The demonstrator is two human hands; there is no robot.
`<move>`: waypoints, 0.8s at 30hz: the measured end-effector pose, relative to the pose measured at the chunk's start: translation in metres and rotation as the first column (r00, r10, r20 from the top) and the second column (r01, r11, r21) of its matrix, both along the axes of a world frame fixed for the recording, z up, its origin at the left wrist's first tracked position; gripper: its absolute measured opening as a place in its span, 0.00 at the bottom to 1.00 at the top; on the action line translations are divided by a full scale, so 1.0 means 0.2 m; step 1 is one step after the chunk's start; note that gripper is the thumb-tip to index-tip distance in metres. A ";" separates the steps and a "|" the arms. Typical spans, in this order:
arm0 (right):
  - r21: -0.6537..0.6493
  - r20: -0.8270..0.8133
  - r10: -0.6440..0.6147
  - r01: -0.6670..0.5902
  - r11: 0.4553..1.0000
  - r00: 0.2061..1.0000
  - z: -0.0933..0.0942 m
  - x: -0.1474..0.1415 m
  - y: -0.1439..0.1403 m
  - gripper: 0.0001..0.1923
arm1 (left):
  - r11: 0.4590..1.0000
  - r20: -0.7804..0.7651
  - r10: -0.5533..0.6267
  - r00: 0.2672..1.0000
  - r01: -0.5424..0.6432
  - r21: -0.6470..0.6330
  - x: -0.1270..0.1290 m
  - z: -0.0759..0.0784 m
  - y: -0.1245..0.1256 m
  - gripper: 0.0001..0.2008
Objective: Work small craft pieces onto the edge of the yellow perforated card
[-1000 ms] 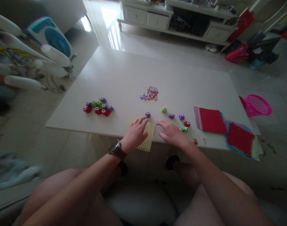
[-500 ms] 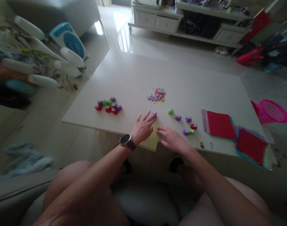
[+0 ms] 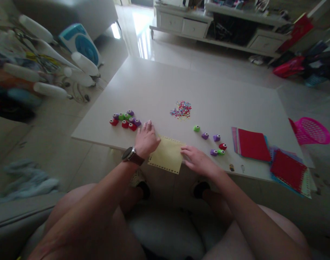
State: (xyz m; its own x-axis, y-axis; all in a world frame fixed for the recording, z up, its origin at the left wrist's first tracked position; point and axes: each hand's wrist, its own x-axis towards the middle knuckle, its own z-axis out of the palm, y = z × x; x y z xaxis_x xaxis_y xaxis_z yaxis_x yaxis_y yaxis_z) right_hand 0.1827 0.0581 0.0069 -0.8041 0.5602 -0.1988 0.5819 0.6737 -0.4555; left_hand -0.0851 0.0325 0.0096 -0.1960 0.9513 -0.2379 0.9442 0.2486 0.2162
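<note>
Along the near left of the white, smooth-topped table (image 3: 221, 97), a cluster of red, green and purple plastic pieces with eye-like tops (image 3: 125, 124) sits just beside the left hand (image 3: 147, 142). Its fingers lie fairly close together (whether they cover or hold anything, I cannot tell). Next comes the pale yellow rectangular paper sheet (image 3: 167, 155), hole-edged and partly overhanging the table; steadying it looks like the step in hand. Beyond it lies multicoloured paper confetti (image 3: 181, 110). The right hand's (image 3: 195, 159) narrowly gathered fingers touch the sheet's right edge; a pinch cannot be confirmed. Farther right stand loose matching pieces (image 3: 205, 136), then stacked red-topped paper (image 3: 253, 145). Any next move on the sheet calls, I judge, for keeping that edge flat.
</note>
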 end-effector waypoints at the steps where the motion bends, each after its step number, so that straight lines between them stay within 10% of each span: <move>1: -0.003 0.005 -0.001 0.001 1.000 1.000 0.00 0.00 0.00 0.17 | 1.000 0.000 0.014 1.000 -0.014 -0.007 -0.03 -0.01 0.01 0.39; 7: 0.002 0.039 -0.024 0.024 1.000 0.999 0.03 -0.01 -0.02 0.19 | 0.996 0.002 0.033 0.999 -0.033 0.080 -0.08 -0.04 0.04 0.41; 14: 0.188 0.010 -0.250 0.243 0.952 0.968 0.08 0.06 0.10 0.21 | 0.944 0.184 -0.317 0.931 0.290 0.160 0.14 -0.04 0.00 0.25; 19: 0.258 0.032 -0.517 0.493 0.831 0.855 0.06 0.19 0.23 0.27 | 0.951 0.173 -0.298 0.939 0.277 0.135 0.21 -0.06 -0.05 0.24; 24: 0.164 0.080 -0.475 0.458 0.874 0.877 0.02 0.22 0.21 0.27 | 0.954 0.171 -0.294 0.940 0.279 0.106 0.20 -0.06 -0.05 0.24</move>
